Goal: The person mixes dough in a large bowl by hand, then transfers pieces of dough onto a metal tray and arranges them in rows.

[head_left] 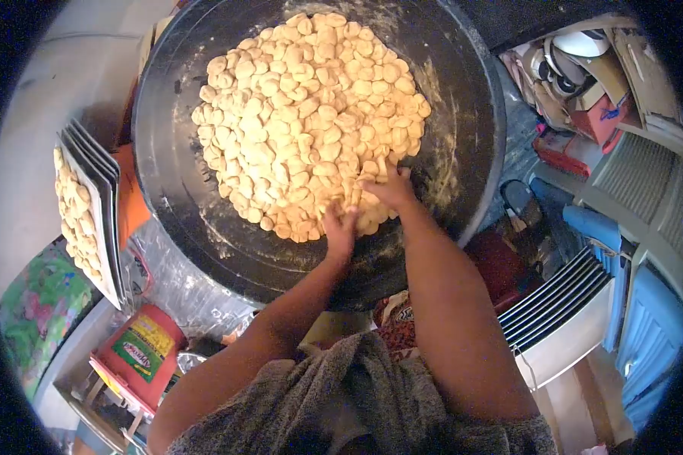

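Head view: your left hand and right hand lie open on the dough pieces at the pan's near edge; one tray is filled, the heap remains.

Looks like a small home-style bakery or food prep space, cramped and cluttered. Evidence: huge round black pan dusted with flour, heaped with cut dough pieces; stack of metal baking trays at left, top one loaded with the same pieces; another tray stack at right. Red tin, cardboard boxes and blue containers crowd the floor.
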Demonstrator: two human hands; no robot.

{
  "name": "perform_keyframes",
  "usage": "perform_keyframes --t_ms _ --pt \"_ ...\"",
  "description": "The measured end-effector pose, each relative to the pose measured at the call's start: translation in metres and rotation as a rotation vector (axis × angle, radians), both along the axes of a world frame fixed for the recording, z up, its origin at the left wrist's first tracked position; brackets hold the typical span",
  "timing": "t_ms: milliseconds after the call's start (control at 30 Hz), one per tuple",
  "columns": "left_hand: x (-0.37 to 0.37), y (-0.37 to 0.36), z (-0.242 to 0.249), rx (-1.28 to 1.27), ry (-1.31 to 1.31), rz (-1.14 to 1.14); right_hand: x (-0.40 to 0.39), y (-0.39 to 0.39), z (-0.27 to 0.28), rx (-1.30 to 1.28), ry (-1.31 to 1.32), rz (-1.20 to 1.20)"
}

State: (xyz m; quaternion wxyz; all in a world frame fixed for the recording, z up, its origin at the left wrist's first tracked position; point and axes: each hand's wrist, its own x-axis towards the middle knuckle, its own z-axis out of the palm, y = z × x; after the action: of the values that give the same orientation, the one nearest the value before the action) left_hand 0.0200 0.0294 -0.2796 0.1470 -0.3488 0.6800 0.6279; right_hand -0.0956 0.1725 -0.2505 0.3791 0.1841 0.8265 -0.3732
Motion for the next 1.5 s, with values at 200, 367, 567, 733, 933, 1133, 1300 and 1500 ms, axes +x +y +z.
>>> perform_keyframes --t_ms 200,367,567,733,933,1133,1300,1500 --pt "-0.019 -0.004 0.028 0.106 -0.115 -0.009 -0.001 -0.001 0.017 -0.064 -0.129 0.371" --pt "-0.021 -0.020 0.038 0.332 -0.208 -0.017 0.016 -0.007 0.026 -0.123 -0.141 0.338" --pt "-0.032 -0.004 0.041 0.221 -0.258 -0.159 0.036 -0.031 0.035 0.351 0.118 0.563" --pt "-0.030 -0.003 0.048 0.438 -0.144 -0.039 0.038 -0.014 0.025 0.060 0.129 0.366" --pt "-0.032 0.000 0.088 0.629 -0.030 0.018 0.032 0.001 0.045 -0.151 0.137 0.293" --pt "-0.037 -0.005 0.163 0.541 0.119 0.048 0.019 -0.013 0.113 -0.256 0.171 0.181" --pt "-0.040 -0.006 0.271 0.367 0.295 -0.017 0.015 -0.014 0.235 -0.277 0.418 0.244" --pt "-0.014 0.045 0.372 0.450 0.728 -0.289 0.086 0.048 0.358 -0.116 0.993 0.081"
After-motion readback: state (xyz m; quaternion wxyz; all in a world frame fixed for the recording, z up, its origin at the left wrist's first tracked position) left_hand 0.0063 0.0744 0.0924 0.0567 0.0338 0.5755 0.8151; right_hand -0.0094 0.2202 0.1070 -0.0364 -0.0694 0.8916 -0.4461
